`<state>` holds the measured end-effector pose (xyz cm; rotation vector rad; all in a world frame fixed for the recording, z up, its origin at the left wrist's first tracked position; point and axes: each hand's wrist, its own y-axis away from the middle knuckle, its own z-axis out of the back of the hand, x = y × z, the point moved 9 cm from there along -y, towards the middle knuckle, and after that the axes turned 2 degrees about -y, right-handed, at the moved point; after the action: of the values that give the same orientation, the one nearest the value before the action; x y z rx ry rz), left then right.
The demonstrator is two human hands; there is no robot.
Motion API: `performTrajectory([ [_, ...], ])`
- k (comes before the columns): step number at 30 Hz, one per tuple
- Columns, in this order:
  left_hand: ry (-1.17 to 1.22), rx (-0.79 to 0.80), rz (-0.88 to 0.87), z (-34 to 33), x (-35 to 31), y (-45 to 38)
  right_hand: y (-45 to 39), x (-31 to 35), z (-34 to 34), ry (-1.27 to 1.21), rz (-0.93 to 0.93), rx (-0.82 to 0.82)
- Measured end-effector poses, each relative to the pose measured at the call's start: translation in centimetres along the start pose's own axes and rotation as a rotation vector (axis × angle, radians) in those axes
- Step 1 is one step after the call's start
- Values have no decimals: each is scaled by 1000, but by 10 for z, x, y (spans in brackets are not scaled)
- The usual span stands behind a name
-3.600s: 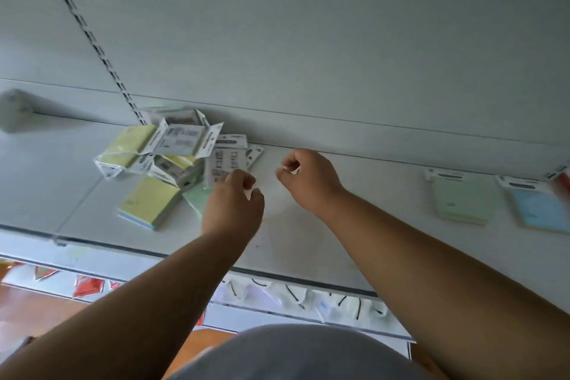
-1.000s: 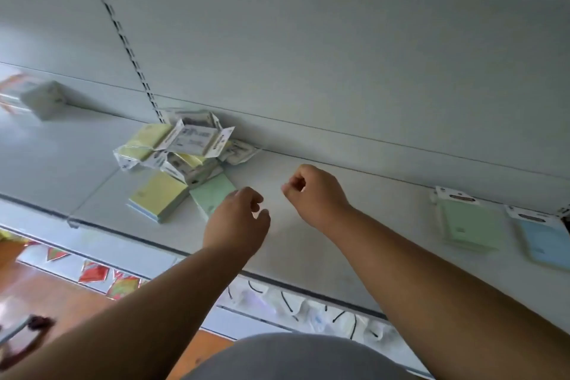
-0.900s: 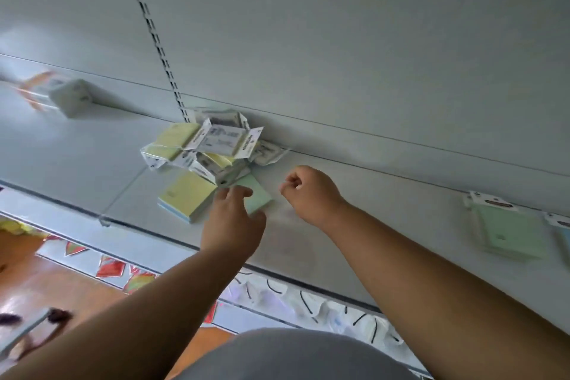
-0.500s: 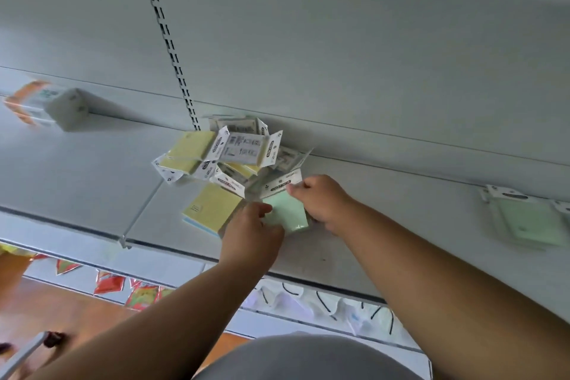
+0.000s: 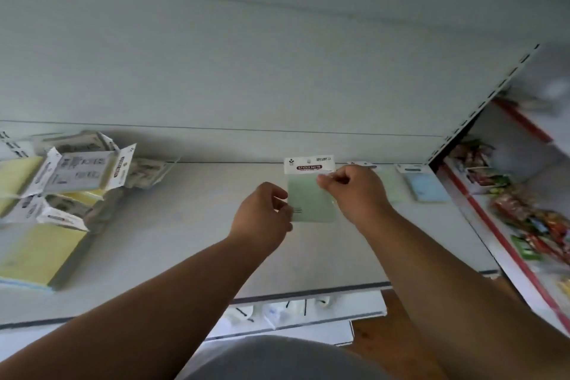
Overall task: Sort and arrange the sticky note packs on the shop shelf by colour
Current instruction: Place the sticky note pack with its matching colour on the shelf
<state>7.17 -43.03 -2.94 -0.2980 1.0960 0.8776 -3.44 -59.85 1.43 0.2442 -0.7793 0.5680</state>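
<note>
We hold a green pack [image 5: 311, 200] of sticky notes between both hands above the white shelf [image 5: 191, 231], near its middle. Our left hand [image 5: 262, 219] pinches the pack's lower left edge, fingers curled against it; our right hand [image 5: 354, 191] pinches its upper right corner just under the white header card, which reads "STICKY NOTE". The pack faces us, header uppermost, close to the back panel [image 5: 246, 55].

The shelf is a plain pale board with a grey front lip, set against a pale back panel crossed by one thin horizontal seam. A slotted upright [image 5: 481, 102] runs diagonally at the right, marking the end of this bay.

At the left lies a loose pile [image 5: 80, 176] of packs, several turned label side up, with a yellow pack [image 5: 37, 250] flat at the front edge. At the far right of the shelf, against the back panel, a blue pack [image 5: 427, 188] lies flat; just left of it another pale green pack [image 5: 391, 185] shows partly behind our right hand.

Beyond the upright, a neighbouring shelf [image 5: 509, 244] with a red edge strip carries blurred, brightly coloured packets [image 5: 530, 219]. Below our shelf we see a lower tier with white packaged goods [image 5: 277, 311] and a patch of brown wooden floor [image 5: 398, 327].
</note>
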Motion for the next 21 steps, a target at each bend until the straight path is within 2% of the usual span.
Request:
performTrajectory([
  [4, -102, 51, -38, -71, -52, -20, -36, -46, 58, 210, -16, -75],
  [9, -168, 28, 4, -135, -86, -41, -82, -83, 90, 363, 7, -2],
  [14, -341, -53, 48, -154, -91, -48, -100, -109, 82, 421, 58, 90],
  [21, -337, -138, 50, -145, -89, -34, -91, -85, 84, 438, 199, -11],
])
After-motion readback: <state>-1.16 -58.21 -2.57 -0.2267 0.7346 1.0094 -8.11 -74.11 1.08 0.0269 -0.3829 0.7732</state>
